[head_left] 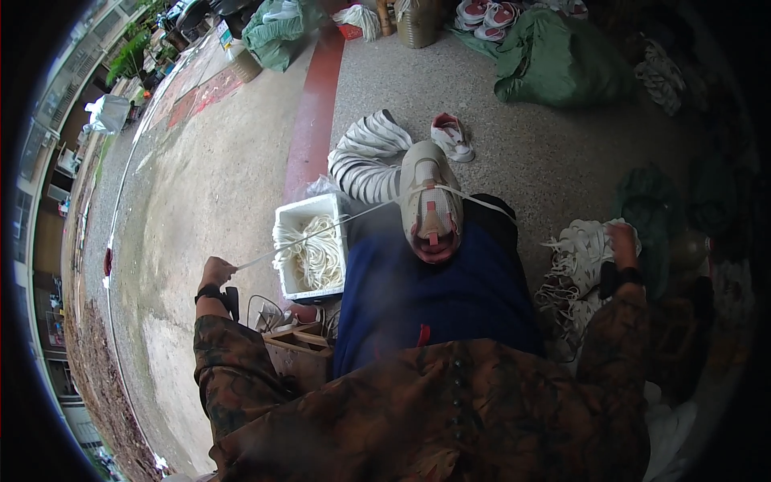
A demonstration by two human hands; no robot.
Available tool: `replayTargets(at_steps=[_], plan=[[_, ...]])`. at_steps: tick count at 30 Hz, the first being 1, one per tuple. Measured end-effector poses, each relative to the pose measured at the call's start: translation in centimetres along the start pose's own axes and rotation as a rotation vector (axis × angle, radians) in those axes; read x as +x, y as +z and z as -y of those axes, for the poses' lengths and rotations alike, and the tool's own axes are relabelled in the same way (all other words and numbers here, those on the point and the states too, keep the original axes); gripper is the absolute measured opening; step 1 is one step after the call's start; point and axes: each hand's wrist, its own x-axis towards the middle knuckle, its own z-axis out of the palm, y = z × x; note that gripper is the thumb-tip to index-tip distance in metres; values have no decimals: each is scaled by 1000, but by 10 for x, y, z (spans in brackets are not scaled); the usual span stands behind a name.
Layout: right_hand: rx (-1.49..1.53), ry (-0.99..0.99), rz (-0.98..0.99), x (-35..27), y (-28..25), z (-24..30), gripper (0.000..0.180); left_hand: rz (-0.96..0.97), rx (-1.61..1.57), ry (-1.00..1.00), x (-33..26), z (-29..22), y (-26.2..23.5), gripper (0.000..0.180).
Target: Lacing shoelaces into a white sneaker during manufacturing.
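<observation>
Shoe (434, 217) bears red patches (434, 238); left hand (217, 271) pinches lace (369, 211); right hand (622, 243), I can't tell.

Off-white shoe (431, 202) with red patches

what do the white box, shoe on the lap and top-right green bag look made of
White box: probably matte foam, from its thick walls. Shoe: seemingly mesh with smooth leather or synthetic panels, from the gridded patch. Green bag: likely plastic, perhaps woven, by its creases and faint sheen.
</observation>
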Motion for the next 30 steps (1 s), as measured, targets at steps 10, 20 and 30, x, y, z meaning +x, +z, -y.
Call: replayTargets(at_steps=[10, 20, 30], plan=[[163, -444, 792, -81, 326, 231, 15, 766, -973, 340, -58, -199, 97, 17], [438, -487, 316, -74, 386, 234, 16, 751, -1054, 692, -116, -339, 177, 20], [446, -351, 572, -73, 377, 235, 14, 736, -1236, 578, -118, -340, 190, 9]])
